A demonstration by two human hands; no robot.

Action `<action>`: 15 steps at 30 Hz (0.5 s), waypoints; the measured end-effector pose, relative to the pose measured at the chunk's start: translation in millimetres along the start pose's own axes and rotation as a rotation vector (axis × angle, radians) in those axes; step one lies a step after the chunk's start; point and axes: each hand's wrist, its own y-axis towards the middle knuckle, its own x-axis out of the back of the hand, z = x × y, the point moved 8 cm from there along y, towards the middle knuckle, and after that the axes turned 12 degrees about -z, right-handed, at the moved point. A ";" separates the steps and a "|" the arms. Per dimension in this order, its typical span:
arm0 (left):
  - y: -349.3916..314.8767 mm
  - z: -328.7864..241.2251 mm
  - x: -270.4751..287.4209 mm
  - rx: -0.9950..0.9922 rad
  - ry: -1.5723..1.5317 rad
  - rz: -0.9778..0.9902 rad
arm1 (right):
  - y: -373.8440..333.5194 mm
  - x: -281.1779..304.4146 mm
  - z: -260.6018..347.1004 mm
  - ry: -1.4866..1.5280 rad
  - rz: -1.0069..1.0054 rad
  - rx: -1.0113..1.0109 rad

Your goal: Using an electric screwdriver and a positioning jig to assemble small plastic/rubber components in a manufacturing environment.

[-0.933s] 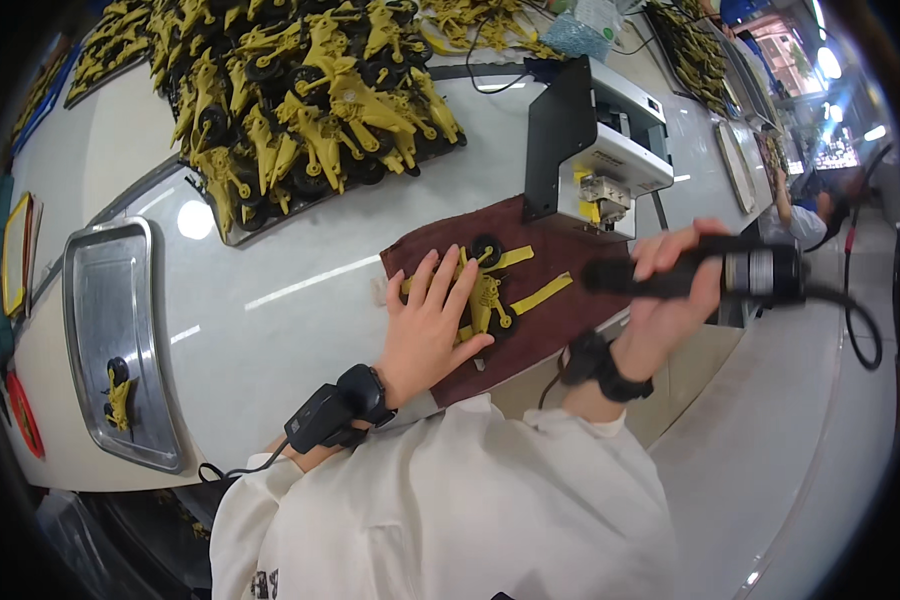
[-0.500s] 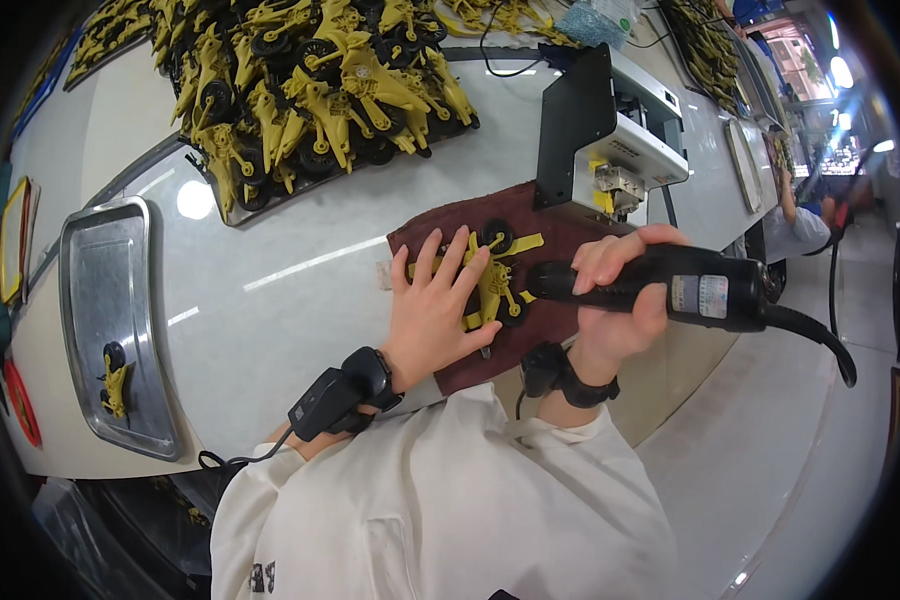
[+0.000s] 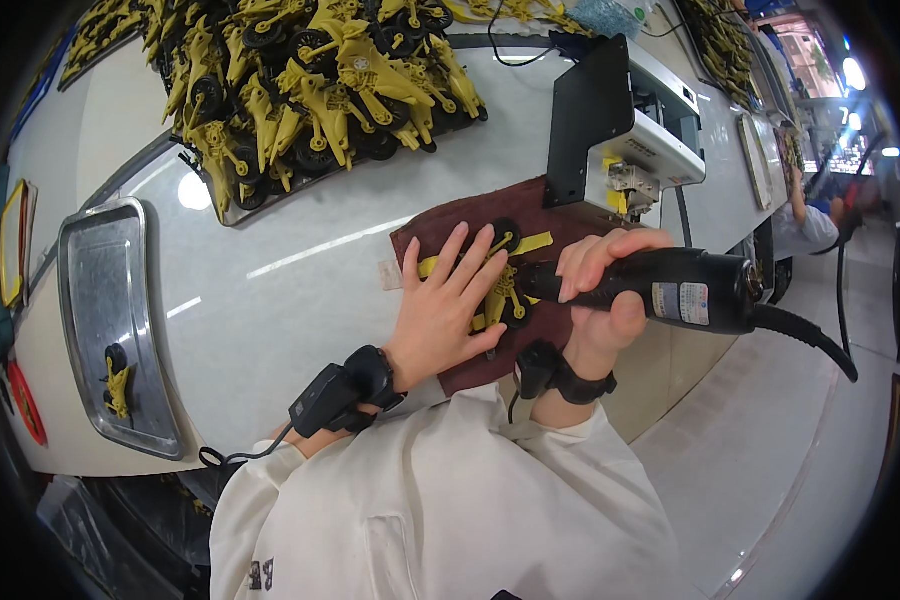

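My left hand lies palm down with its fingers spread, over the left part of a yellow toy motorcycle with black wheels. The toy rests on its side on a dark red cloth, partly hidden by those fingers. My right hand is wrapped round a black electric screwdriver, held nearly level. Its tip end points left and meets the toy's right side; whether the bit touches a screw cannot be seen. A black cable runs from the screwdriver's back end.
Beyond the cloth stands a white and black boxy machine. Many yellow toy motorcycles are heaped on a board at the back. On the left, a metal tray holds one small yellow and black piece. Another person sits far right.
The screwdriver and my right hand have shifted slightly left, the tip end closer in over the toy. My left hand stays spread on the toy. The view has moved a little.
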 end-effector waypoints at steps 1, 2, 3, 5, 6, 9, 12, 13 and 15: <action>-0.4 0.3 0.6 0.021 -0.013 -0.006 | -1.6 -1.3 1.2 -0.002 -0.002 0.001; -1.7 1.2 1.6 0.047 -0.025 -0.030 | -3.3 -4.0 1.8 -0.022 -0.011 -0.005; -0.9 2.1 1.8 0.038 -0.025 -0.036 | -0.1 -7.3 2.3 -0.041 -0.018 -0.002; -1.9 6.5 -0.9 0.064 -0.046 -0.003 | 6.0 11.2 23.3 -0.091 -0.110 0.127; -1.2 4.2 2.5 0.051 -0.042 -0.016 | 18.7 28.1 45.9 -0.159 -0.211 0.265; -1.5 -1.1 4.0 0.000 -0.046 -0.052 | 58.1 66.8 101.3 -0.152 -0.536 0.447; -2.8 1.4 2.6 0.011 -0.064 -0.069 | 85.5 68.5 96.2 -0.329 -0.617 0.443; -3.3 2.8 3.7 0.023 -0.061 -0.065 | 89.3 73.8 83.5 -0.358 -0.632 0.397; -2.7 2.8 5.7 0.028 -0.055 -0.063 | 89.8 74.0 70.7 -0.312 -0.602 0.336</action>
